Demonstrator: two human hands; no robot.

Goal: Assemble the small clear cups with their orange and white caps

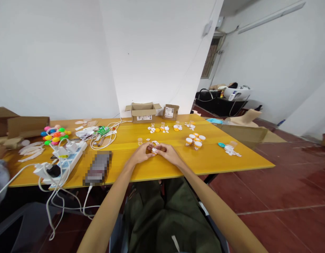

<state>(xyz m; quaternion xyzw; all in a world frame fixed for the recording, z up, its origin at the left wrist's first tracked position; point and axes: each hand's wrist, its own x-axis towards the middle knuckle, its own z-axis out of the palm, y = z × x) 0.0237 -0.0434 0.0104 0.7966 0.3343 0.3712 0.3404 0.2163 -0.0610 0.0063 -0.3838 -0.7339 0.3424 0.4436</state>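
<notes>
My left hand (143, 153) and my right hand (167, 154) meet over the near middle of the table, fingers closed around a small white plastic piece (154, 150). Its exact kind is too small to make out, and the fingers hide part of it. Just beyond my hands lie a few small white parts with dark spots (155, 142). A transparent little cup (140, 141) stands to the left of my left hand. Right of my right hand is a cluster of several small orange-and-white jars (196, 140) with white tops.
Farther back lie groups of white and yellow parts (158, 129) near two cardboard boxes (144, 114). On the left are a power strip (75, 154) with cables, a phone (97, 168) and colourful balls (55, 134). White pieces (231, 151) and a teal ring (221, 144) lie at right.
</notes>
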